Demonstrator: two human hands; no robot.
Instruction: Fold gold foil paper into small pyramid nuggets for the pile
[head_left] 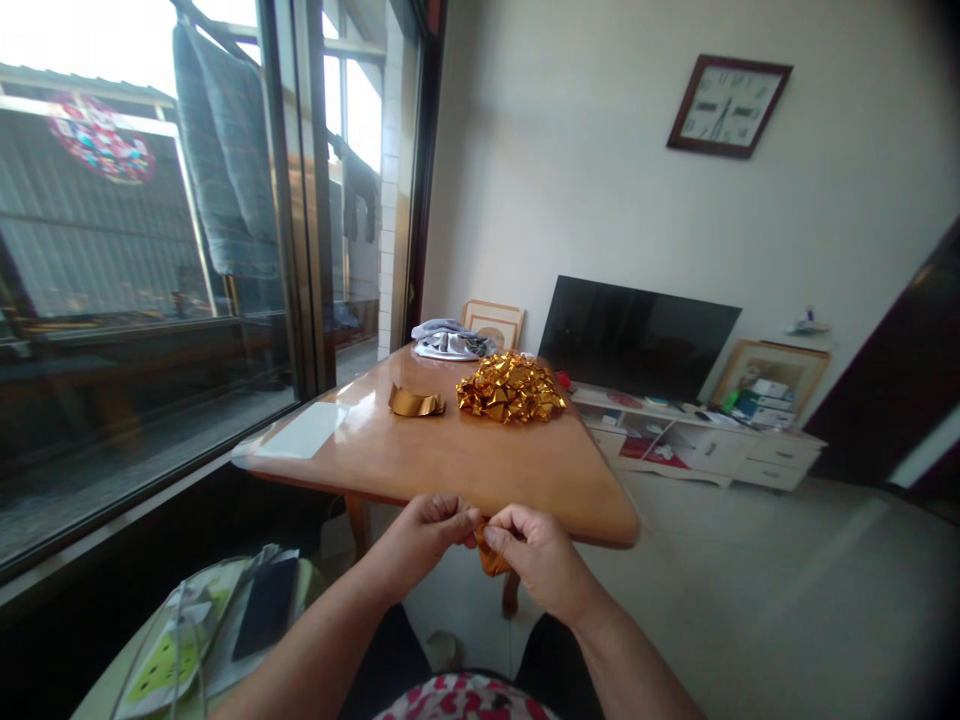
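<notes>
A small folded piece of gold foil paper (493, 564) is pinched between my two hands, just in front of the table's near edge. My left hand (429, 530) is closed, its thumb and fingertips at the paper's upper left corner. On the other side my right hand (538, 555) grips it, thumb on top; the fingers beneath are partly hidden. Beyond them, on the wooden table (480, 470), rises a pile of folded gold foil pieces (514, 388). To its left lies a curved stack of flat gold foil sheets (416, 402).
A white sheet (301, 430) lies at the table's left, and folded clothes (450, 340) sit at its far end. At lower left, a seat holds a dark phone (266, 607), cables and a green packet (165, 660). A television (637, 335) stands on a white cabinet (712, 450).
</notes>
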